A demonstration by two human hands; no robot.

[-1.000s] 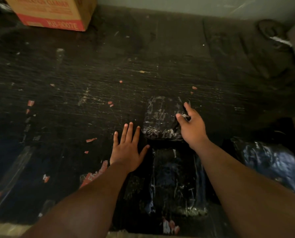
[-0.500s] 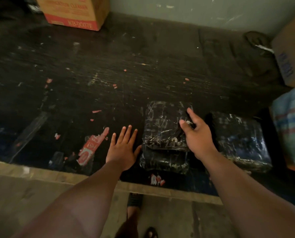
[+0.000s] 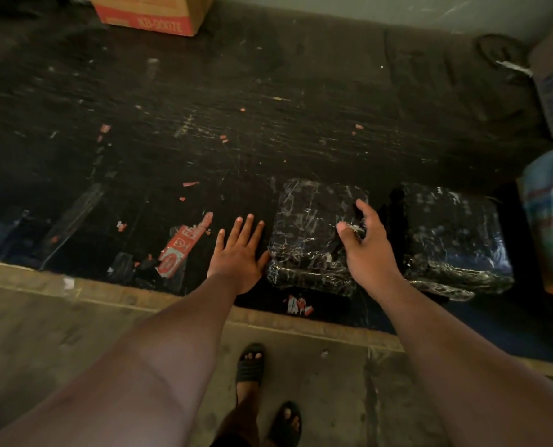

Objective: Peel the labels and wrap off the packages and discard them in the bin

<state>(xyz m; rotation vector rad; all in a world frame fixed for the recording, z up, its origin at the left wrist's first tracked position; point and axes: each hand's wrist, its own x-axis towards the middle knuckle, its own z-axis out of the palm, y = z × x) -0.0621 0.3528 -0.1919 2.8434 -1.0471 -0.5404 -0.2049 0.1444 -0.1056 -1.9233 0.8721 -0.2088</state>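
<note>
Two black packages in glossy clear wrap (image 3: 310, 233) (image 3: 452, 240) lie on a scuffed black tabletop (image 3: 204, 130) flecked with red label scraps (image 3: 184, 245), beside a red-banded tan cardboard box (image 3: 152, 11) and a blue-and-red striped bag (image 3: 552, 221).

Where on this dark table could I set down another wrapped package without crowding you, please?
The widest bare patch lies between the red-printed carton at the far edge and the two wrapped packages, with only small scraps there. The near edge is crowded: left hand flat beside the first package, right hand pinching its wrap, peeled red labels to the left.
</note>
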